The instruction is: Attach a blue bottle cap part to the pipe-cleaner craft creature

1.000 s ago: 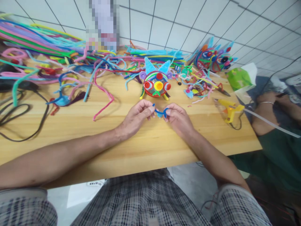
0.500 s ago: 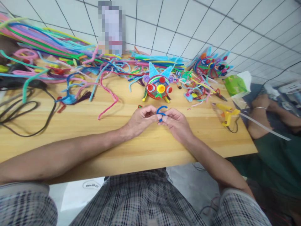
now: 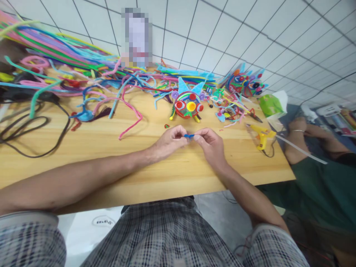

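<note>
Between my fingertips is a short blue pipe cleaner (image 3: 189, 136), bent into a small compact piece. My left hand (image 3: 174, 139) pinches its left end, and my right hand (image 3: 208, 142) pinches its right end. Both hands are just above the wooden table (image 3: 133, 170). Right behind them stands a round pipe-cleaner creature (image 3: 187, 109) with light-blue pointed ears, red-and-white eyes and a yellow nose. A small red and green coil (image 3: 167, 126) lies beside my left hand.
Bundles of coloured pipe cleaners (image 3: 69, 48) lie along the wall. A yellow glue gun (image 3: 261, 136) rests at the right, its clear stick jutting past the table edge. A black cable (image 3: 41, 124) loops at left. Another person's arm (image 3: 297, 139) is at far right.
The blue pipe cleaner showed a raised curved end before; now it appears as a short, flat strip between my fingertips. My hands have drawn slightly apart. The view has shifted a little.
</note>
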### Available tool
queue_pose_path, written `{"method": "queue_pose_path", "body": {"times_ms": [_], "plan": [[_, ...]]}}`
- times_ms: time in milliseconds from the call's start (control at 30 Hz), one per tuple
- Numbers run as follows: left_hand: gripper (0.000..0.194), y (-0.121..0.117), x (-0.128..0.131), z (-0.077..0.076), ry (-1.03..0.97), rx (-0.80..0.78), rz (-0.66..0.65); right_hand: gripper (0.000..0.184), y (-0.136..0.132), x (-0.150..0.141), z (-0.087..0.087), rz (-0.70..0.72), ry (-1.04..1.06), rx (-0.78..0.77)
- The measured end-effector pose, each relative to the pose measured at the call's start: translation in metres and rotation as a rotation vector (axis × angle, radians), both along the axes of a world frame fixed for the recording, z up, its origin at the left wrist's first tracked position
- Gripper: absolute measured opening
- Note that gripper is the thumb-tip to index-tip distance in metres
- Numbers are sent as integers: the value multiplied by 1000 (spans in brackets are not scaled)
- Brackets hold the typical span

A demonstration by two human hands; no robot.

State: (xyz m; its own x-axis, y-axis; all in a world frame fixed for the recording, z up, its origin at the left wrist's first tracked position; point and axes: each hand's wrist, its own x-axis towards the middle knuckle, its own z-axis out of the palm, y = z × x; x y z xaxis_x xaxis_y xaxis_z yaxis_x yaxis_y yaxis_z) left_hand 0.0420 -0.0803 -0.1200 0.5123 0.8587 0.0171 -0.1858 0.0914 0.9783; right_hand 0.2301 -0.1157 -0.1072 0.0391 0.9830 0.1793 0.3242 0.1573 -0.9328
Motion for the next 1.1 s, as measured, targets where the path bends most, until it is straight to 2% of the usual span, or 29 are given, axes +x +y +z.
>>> {"method": "queue_pose_path", "body": {"times_ms": [100, 267, 333, 433, 533, 733, 833, 933, 1100], "plan": [[23, 0, 1, 0, -36, -40, 13, 12, -5, 1, 1, -34, -111, 106], [24, 1, 1, 2, -14, 22, 90, 9, -13, 4, 16, -79, -441, 420], [19, 1, -1, 2, 39, 102, 78, 9, -14, 7, 21, -84, -543, 500], [7, -1, -4, 0, 201, 317, 34, 7, -14, 12, 25, -68, -673, 580], [8, -3, -6, 0, 259, 427, 50, 7, -14, 16, 26, -46, -728, 625], [16, 5, -4, 2, -29, 116, 103, 7, -12, 14, 20, -58, -558, 450], [20, 9, -3, 3, -91, 11, 117, 8, -8, 16, 16, -29, -519, 405], [22, 10, -3, 2, -30, -26, 40, 11, -2, 24, 16, -39, -512, 413], [19, 12, -4, -2, 204, 21, -198, 8, 4, 47, 24, -132, -551, 497]]}}
